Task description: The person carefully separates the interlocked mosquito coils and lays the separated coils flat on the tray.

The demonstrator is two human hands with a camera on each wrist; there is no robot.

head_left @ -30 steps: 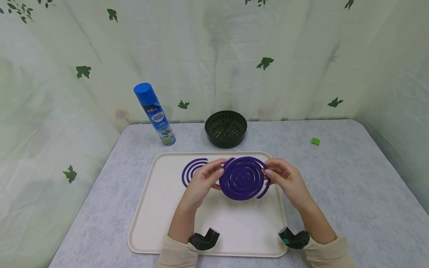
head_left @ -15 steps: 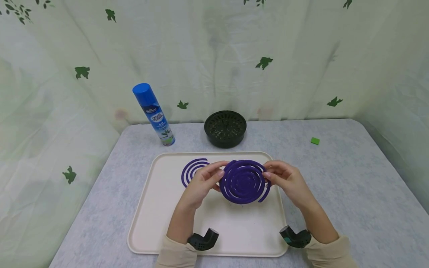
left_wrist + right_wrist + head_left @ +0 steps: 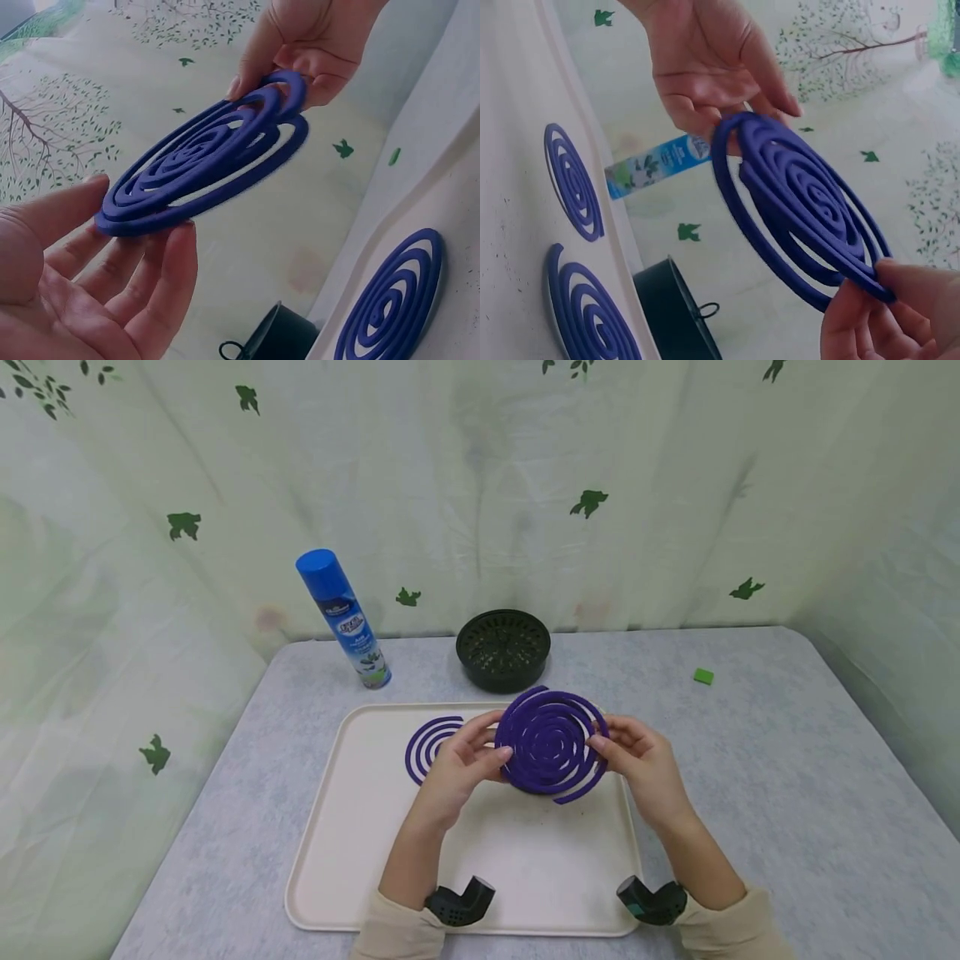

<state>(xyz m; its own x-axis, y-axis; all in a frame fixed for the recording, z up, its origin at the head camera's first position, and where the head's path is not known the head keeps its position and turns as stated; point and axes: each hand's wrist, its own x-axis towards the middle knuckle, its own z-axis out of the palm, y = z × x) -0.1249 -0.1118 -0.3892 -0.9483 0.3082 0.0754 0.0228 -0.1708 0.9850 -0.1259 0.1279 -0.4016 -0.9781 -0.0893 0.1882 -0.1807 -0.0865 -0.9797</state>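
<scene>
A purple mosquito coil [image 3: 551,745], apparently two spirals overlapping, is held up above the white tray [image 3: 525,877] between both hands. My left hand [image 3: 457,768] pinches its left edge, thumb on the near face and fingers behind. At the right edge my right hand [image 3: 641,764] grips it between thumb and fingers. In both wrist views the spirals stand slightly apart in places, with gaps between the rings. Another coil [image 3: 431,747] lies on the tray, partly covered by my left hand. The right wrist view shows two coils on the tray, the nearer one [image 3: 592,322] cut by the frame edge.
Behind the tray stands a round dark green tin [image 3: 502,652] with a perforated top. A blue spray can [image 3: 345,618] is at the back left, and a small green piece [image 3: 703,677] lies at the back right. Dark crumbs dot the tray. A patterned curtain hangs behind the table.
The held coil first dipped a little, then rose and tilted to face the head camera more; its loose outer ends have shifted round. Both hands keep hold of it.
</scene>
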